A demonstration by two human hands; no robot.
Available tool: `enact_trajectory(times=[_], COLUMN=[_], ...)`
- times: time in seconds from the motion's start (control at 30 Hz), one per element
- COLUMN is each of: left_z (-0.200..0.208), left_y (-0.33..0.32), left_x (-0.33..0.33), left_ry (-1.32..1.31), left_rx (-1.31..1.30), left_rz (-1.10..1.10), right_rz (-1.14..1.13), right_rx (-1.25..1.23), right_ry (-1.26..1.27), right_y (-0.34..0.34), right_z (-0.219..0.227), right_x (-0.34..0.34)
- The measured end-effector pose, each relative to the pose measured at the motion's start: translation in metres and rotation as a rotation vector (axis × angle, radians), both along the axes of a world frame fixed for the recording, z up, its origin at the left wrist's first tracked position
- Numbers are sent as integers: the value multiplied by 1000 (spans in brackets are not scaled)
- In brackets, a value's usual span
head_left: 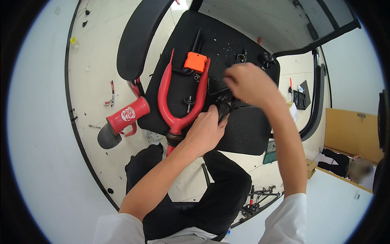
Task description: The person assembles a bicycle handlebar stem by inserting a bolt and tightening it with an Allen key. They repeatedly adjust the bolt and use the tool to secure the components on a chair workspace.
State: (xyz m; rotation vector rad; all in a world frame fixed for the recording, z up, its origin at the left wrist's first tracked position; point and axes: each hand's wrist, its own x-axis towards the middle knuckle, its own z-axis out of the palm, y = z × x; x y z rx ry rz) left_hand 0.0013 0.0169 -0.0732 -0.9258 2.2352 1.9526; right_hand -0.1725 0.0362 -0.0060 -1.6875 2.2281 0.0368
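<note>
My left hand [206, 129] is closed around a small black bicycle part [224, 110] over the front of a black chair seat [248, 136]. Just above it, my right hand [250, 84] is curled with the fingers together; what they hold is hidden. A thin L-shaped hex key [217, 92] reaches toward its fingertips, but whether they touch is unclear. Left of my hands a red bicycle fork [164, 95] lies with its legs pointing away. An orange hex key holder [195, 62] with black keys sits between the leg ends. A small skewer-like metal part [189, 104] lies inside the fork.
Small dark metal parts [241, 57] lie at the seat's far right. Left stand the chair armrest [140, 38] and a red cylinder [129, 114] with a handle and black rounded end. A bicycle frame [256, 201] rests at lower right; another person [337, 162] is far right.
</note>
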Motion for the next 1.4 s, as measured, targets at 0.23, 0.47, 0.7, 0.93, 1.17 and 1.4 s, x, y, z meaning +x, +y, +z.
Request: enact_trajectory(times=[0.23,0.47,0.7,0.93,1.17,1.4], left_z=[2,-4,11,13,14,4], left_y=[-7,-15,-60,-53,-49,-32], left_x=[3,5,30,23,17,9], left_ry=[-35,77,640,775,748,453], left_rx=[36,634,1354,1533,1257,286], left_rz=[-5,120,122,103,114,54], right_rz=[-297,-611,-711,-743,-763,-804], right_rx=[-70,-353,-461,-499,-540,-610], right_ry=[-180,-399,-424,-412,-437,-473], right_y=[91,121,124,123,123,125], right_z=[29,-2,-11,-18,-19,-27], right_x=[19,76,84,85,82,79])
